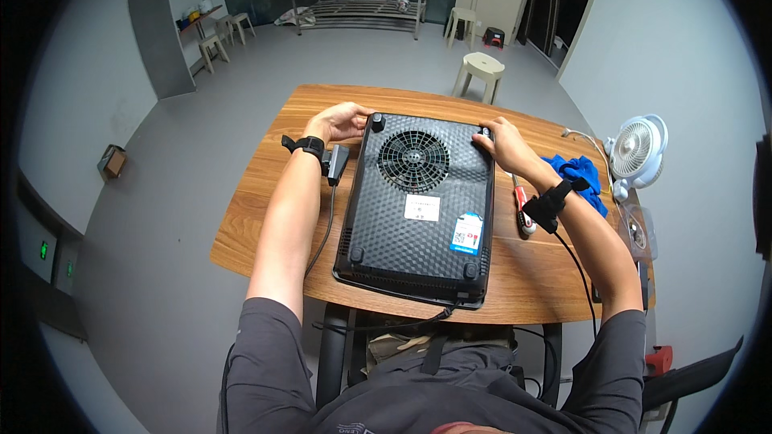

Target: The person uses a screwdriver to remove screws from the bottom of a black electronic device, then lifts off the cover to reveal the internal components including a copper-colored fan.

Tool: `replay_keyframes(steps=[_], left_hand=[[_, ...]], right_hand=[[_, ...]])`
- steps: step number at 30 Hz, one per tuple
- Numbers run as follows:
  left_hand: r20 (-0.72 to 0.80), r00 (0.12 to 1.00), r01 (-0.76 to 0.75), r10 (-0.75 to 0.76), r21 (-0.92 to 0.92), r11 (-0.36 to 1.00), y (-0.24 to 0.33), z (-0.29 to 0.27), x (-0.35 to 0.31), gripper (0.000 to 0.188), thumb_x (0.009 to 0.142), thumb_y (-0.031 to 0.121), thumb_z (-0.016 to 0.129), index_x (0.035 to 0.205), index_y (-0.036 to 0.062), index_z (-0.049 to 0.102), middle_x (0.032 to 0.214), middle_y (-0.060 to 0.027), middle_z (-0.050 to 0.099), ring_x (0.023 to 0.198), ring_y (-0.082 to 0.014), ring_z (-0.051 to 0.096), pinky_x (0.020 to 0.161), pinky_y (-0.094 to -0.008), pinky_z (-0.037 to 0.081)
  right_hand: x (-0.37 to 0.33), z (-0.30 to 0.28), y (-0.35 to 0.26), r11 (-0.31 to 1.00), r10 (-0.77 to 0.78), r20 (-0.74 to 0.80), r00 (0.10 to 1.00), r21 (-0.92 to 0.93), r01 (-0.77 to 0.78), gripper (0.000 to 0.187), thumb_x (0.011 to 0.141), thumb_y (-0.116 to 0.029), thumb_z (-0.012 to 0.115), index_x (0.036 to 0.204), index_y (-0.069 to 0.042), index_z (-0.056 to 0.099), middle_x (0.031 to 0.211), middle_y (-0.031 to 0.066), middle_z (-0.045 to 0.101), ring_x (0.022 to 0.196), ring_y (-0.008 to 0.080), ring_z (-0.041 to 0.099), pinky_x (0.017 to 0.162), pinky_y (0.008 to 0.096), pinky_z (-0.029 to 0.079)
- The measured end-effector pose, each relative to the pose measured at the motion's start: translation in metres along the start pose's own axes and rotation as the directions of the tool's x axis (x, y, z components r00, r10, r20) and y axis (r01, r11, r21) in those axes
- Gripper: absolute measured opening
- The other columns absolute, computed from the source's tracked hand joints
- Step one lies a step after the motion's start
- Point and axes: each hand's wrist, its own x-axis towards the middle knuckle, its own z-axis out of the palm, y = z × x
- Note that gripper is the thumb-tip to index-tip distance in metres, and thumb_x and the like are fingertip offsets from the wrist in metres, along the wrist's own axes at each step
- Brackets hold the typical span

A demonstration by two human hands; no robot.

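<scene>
Cooker [418,201] lies bottom-up on the table [265,193], fan grille facing you. Your left hand [342,120] curls over its far-left corner, your right hand [500,147] grips the far-right corner, fingers bent on the edge. Screwdriver [523,209] and blue cloth [577,173] just right of it; fan [637,149] beyond.

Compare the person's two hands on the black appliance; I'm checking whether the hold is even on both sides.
The left hand grips the far left corner of the black appliance, its fingers curled around the edge; the right hand lies at the far right corner with fingers pointing inward. Beside the right forearm lie a screwdriver and blue cloth; none by the left. Both wrists wear black straps.
</scene>
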Motion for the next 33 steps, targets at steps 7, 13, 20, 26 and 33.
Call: replay_keyframes(steps=[7, 13, 20, 26, 33], left_hand=[[-0.027, 0.999, 0.018, -0.017, 0.046, 0.999, 0.001, 0.006, -0.005, 0.019, 0.102, 0.013, 0.059, 0.113, -0.0001, 0.065, 0.085, -0.0014, 0.073, 0.072, -0.0042, 0.065, 0.075, -0.0224, 0.057], [-0.095, 0.995, -0.008, 0.014, 0.059, 0.998, 0.002, 0.021, -0.018, 0.018, 0.099, 0.018, 0.065, 0.111, 0.0051, 0.066, 0.093, -0.0032, 0.075, 0.075, -0.0056, 0.069, 0.072, -0.0197, 0.056], [0.031, 0.993, -0.112, 0.112, 0.012, 0.994, -0.001, 0.022, -0.021, 0.018, 0.095, 0.018, 0.072, 0.107, 0.0075, 0.063, 0.083, 0.0004, 0.072, 0.073, -0.0066, 0.067, 0.079, -0.0197, 0.055], [0.009, 0.996, -0.090, 0.090, -0.049, 0.995, -0.006, 0.013, -0.012, 0.017, 0.094, 0.017, 0.074, 0.102, 0.0071, 0.062, 0.083, 0.0007, 0.069, 0.060, -0.0040, 0.054, 0.060, -0.0183, 0.049], [0.043, 0.998, -0.048, 0.051, -0.068, 0.996, -0.007, 0.010, -0.011, 0.016, 0.093, 0.016, 0.076, 0.091, 0.0106, 0.061, 0.070, 0.0060, 0.058, 0.056, -0.0021, 0.049, 0.056, -0.0161, 0.047]], right_hand=[[0.002, 0.002, 0.001, 1.000, -0.002, 0.002, 1.000, -0.012, 0.003, 0.051, 0.100, -0.039, 0.064, 0.127, 0.004, 0.064, 0.121, 0.0308, 0.062, 0.116, 0.0471, 0.058, 0.102, 0.0492, 0.047], [0.001, 0.002, 0.001, 1.000, 0.011, 0.007, 1.000, -0.014, -0.011, 0.051, 0.100, -0.038, 0.064, 0.128, 0.004, 0.064, 0.123, 0.0308, 0.061, 0.117, 0.0475, 0.058, 0.103, 0.0497, 0.047], [0.001, 0.003, 0.002, 0.999, 0.029, 0.022, 0.999, -0.019, -0.029, 0.051, 0.100, -0.039, 0.063, 0.128, 0.004, 0.064, 0.124, 0.0309, 0.061, 0.119, 0.0475, 0.057, 0.104, 0.0496, 0.047], [0.002, 0.005, 0.003, 1.000, 0.018, 0.016, 1.000, -0.012, -0.018, 0.052, 0.100, -0.040, 0.063, 0.129, 0.004, 0.064, 0.124, 0.0304, 0.061, 0.120, 0.0472, 0.057, 0.104, 0.0493, 0.046], [0.001, 0.004, 0.004, 0.999, 0.038, 0.032, 0.999, -0.018, -0.037, 0.052, 0.100, -0.039, 0.063, 0.128, 0.005, 0.064, 0.123, 0.0307, 0.061, 0.120, 0.0467, 0.057, 0.104, 0.0487, 0.046]])
